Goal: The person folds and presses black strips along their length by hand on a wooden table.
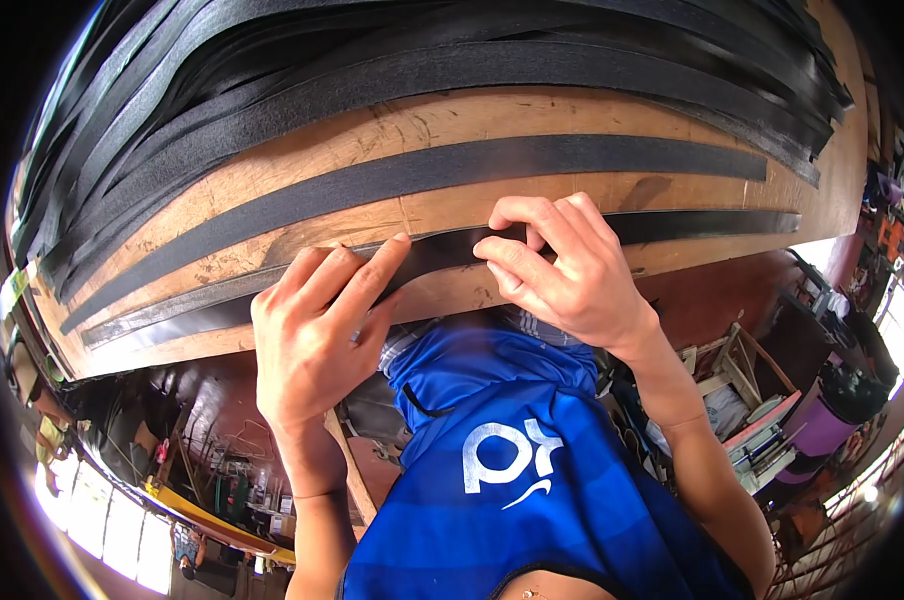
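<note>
HELD BETWEEN BOTH HANDS, LONG AXIS LEFT TO RIGHT

Located along the near edge of a brown wooden table (817,185): one long, narrow, glossy black strip (447,250). Runs left to right, past both hands, crosswise to both forearms. Bends in the short span left exposed between the hands. Lies rightward from the left fingertips, leftward from the right fingertips. Reached by both; neither clearly nearer.

At the left hand (317,325): index finger extended to the far edge of the strip, thumb partly hidden toward the near edge. Cannot tell whether pinched firmly there.

At the right hand (577,275): thumb and index finger curled together, apparently pinching the strip.

Beyond, on the far side, lying flat and roughly parallel: one matte dark-grey strip (522,155). Farther still: a heaped pile of long black strips (422,75). Nearest, below the table edge: a blue shirt with white lettering (422,520).
</note>
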Available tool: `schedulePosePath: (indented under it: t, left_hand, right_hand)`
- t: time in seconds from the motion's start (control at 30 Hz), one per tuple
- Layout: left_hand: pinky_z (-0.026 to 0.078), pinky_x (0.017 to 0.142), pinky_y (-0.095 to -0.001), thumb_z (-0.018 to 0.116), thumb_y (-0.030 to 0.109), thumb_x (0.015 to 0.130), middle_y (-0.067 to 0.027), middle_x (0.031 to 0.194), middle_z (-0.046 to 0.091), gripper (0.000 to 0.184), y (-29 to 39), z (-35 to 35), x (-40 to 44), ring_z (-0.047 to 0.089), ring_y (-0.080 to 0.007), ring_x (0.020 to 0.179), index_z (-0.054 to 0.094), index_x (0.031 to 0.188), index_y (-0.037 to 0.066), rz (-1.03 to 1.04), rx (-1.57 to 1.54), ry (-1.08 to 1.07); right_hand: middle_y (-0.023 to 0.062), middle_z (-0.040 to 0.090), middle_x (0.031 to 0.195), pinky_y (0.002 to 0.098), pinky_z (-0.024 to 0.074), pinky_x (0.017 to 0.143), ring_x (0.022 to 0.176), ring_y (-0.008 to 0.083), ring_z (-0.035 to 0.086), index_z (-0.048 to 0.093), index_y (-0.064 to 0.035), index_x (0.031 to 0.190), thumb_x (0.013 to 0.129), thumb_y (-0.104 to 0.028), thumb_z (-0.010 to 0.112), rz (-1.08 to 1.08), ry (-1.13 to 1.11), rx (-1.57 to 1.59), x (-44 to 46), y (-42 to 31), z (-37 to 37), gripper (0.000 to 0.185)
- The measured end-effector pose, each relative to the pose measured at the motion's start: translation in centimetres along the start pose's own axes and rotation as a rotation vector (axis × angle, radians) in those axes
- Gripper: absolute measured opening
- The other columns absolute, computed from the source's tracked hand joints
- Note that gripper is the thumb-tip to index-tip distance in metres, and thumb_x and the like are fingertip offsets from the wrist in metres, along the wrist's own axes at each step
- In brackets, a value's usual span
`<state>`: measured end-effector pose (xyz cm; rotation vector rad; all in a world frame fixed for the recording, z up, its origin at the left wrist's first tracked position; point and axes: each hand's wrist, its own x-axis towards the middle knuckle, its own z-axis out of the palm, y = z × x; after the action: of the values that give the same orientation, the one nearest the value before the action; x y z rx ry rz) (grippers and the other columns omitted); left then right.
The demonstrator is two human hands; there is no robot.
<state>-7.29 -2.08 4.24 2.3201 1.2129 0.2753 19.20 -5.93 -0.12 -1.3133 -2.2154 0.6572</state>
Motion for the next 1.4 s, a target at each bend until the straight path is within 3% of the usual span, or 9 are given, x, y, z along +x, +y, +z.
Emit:
schedulePosePath:
  t: [0.27, 0.33, 0.87, 0.97, 1.03, 1.13, 1.2, 1.3, 1.4]
  left_hand:
    - [0.055, 0.060, -0.0359, 0.087, 0.008, 0.071, 0.0002, 0.080, 0.060, 0.060, 0.0, 0.1, -0.1, 0.064, -0.0202, 0.076, 0.077, 0.129, 0.015, -0.003, 0.002, 0.021]
    - [0.055, 0.069, -0.0386, 0.090, 0.004, 0.068, -0.0063, 0.086, 0.067, 0.061, 0.4, -0.1, -0.1, 0.065, -0.0251, 0.079, 0.080, 0.128, 0.011, -0.072, -0.019, -0.023]
    - [0.055, 0.065, -0.0387, 0.088, 0.006, 0.070, -0.0024, 0.086, 0.066, 0.061, 0.4, 0.7, -0.3, 0.063, -0.0241, 0.076, 0.079, 0.129, 0.015, -0.072, 0.038, -0.008]
    - [0.055, 0.077, -0.0395, 0.084, 0.008, 0.074, 0.0004, 0.085, 0.061, 0.058, 0.4, 1.0, -0.5, 0.063, -0.0207, 0.080, 0.076, 0.131, 0.016, -0.073, 0.012, 0.010]
    - [0.048, 0.095, -0.0470, 0.086, 0.009, 0.070, 0.0001, 0.086, 0.061, 0.065, 0.4, 0.6, -0.3, 0.062, -0.0222, 0.084, 0.076, 0.134, 0.017, 0.021, 0.172, 0.042]
    - [0.040, 0.105, -0.0521, 0.087, 0.009, 0.064, 0.0004, 0.086, 0.061, 0.072, 0.1, -0.1, -0.7, 0.062, -0.0231, 0.086, 0.076, 0.135, 0.019, -0.073, 0.042, 0.006]
    - [0.045, 0.101, -0.0491, 0.085, 0.005, 0.059, -0.0019, 0.087, 0.062, 0.077, -0.8, 0.1, -0.8, 0.062, -0.0248, 0.086, 0.075, 0.135, 0.016, -0.028, 0.008, 0.023]
    - [0.052, 0.086, -0.0422, 0.080, -0.001, 0.058, -0.0090, 0.089, 0.063, 0.064, -1.2, 0.5, -0.5, 0.063, -0.0300, 0.088, 0.073, 0.122, 0.008, 0.029, -0.128, 0.061]
    - [0.053, 0.080, -0.0421, 0.081, 0.000, 0.059, -0.0095, 0.088, 0.063, 0.057, -0.9, 1.2, -0.4, 0.064, -0.0316, 0.087, 0.074, 0.115, 0.008, 0.001, -0.222, 0.077]
  right_hand:
    - [0.0019, 0.063, 0.109, 0.0369, 0.0478, 0.078, 0.085, 0.0201, 0.059, 0.075, -0.0085, 0.105, 0.078, -0.008, 0.083, 0.011, -0.009, 0.017, 0.7, -0.6, 0.4, 0.029]
    - [0.0019, 0.063, 0.108, 0.0367, 0.0478, 0.077, 0.084, 0.0201, 0.059, 0.075, -0.0081, 0.105, 0.078, -0.007, 0.083, 0.025, -0.013, 0.038, 0.9, -0.6, 0.4, 0.028]
    - [0.0032, 0.064, 0.108, 0.0379, 0.0502, 0.080, 0.086, 0.0213, 0.062, 0.074, -0.0074, 0.104, 0.080, -0.008, 0.082, -0.032, 0.015, 0.027, 2.0, -1.3, 1.5, 0.026]
    - [0.0025, 0.065, 0.107, 0.0375, 0.0504, 0.079, 0.085, 0.0211, 0.062, 0.073, -0.0080, 0.104, 0.079, -0.009, 0.082, -0.025, -0.004, 0.019, 2.0, -1.1, 1.0, 0.026]
    - [0.0021, 0.065, 0.106, 0.0370, 0.0503, 0.078, 0.084, 0.0208, 0.062, 0.073, -0.0084, 0.103, 0.079, -0.009, 0.082, -0.022, 0.000, 0.014, 1.7, -0.8, 0.7, 0.026]
    - [0.0009, 0.065, 0.105, 0.0361, 0.0498, 0.077, 0.082, 0.0203, 0.061, 0.073, -0.0086, 0.103, 0.079, -0.008, 0.082, -0.020, 0.008, 0.023, 1.2, 0.0, -0.4, 0.026]
    - [0.0011, 0.066, 0.105, 0.0361, 0.0494, 0.077, 0.081, 0.0204, 0.061, 0.073, -0.0077, 0.104, 0.079, -0.007, 0.083, -0.011, -0.016, 0.014, 0.5, 0.5, -1.3, 0.027]
    - [0.0004, 0.067, 0.107, 0.0356, 0.0485, 0.077, 0.081, 0.0204, 0.061, 0.072, -0.0072, 0.102, 0.079, -0.006, 0.084, 0.011, -0.007, 0.000, -0.4, 1.2, -2.5, 0.026]
    - [-0.0001, 0.067, 0.108, 0.0354, 0.0479, 0.078, 0.081, 0.0200, 0.060, 0.072, -0.0074, 0.100, 0.079, -0.005, 0.084, 0.035, 0.004, -0.013, -1.0, 1.6, -3.0, 0.025]
